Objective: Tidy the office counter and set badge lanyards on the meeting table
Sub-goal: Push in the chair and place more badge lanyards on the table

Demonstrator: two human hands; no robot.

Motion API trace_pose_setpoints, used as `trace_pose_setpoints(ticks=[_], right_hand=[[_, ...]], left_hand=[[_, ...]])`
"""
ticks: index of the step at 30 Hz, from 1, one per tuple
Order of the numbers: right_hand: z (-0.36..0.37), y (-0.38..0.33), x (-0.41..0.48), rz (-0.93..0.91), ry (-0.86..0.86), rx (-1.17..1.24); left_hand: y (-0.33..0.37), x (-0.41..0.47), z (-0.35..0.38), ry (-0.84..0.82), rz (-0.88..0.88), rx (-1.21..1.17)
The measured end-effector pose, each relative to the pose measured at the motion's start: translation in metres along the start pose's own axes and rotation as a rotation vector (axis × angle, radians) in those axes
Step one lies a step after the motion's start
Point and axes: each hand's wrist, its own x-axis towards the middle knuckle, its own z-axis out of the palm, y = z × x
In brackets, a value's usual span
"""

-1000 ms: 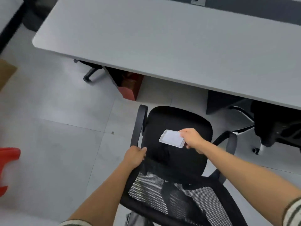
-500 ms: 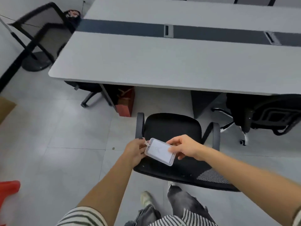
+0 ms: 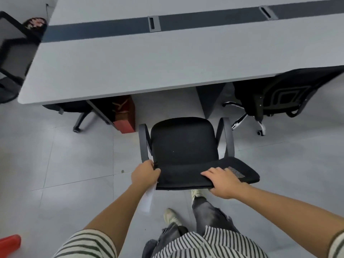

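The badge card (image 3: 148, 200) is held by the left hand (image 3: 145, 175), which is curled round the left corner of the chair back (image 3: 186, 177). The card hangs below that corner, its long axis pointed toward the person. The chair back's top edge is gripped by the right hand (image 3: 223, 182). The tabletop (image 3: 130, 67) lies beyond the chair back, so a forward reach is judged needed.
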Motion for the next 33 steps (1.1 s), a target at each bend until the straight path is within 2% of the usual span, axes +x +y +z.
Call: trace_pose_setpoints(ticks=[7, 15, 33], right_hand=[[-0.016, 0.019, 0.016, -0.010, 0.095, -0.026], [-0.078, 0.051, 0.083, -0.017, 0.139, -0.016], [-0.239, 0.096, 0.278, -0.121, 0.155, -0.034]], left_hand=[[0.016, 0.011, -0.008, 0.042, 0.162, 0.232], [0.035, 0.046, -0.035, 0.174, 0.244, 0.293], [0.080, 0.219, -0.127, 0.325, 0.003, 0.152]])
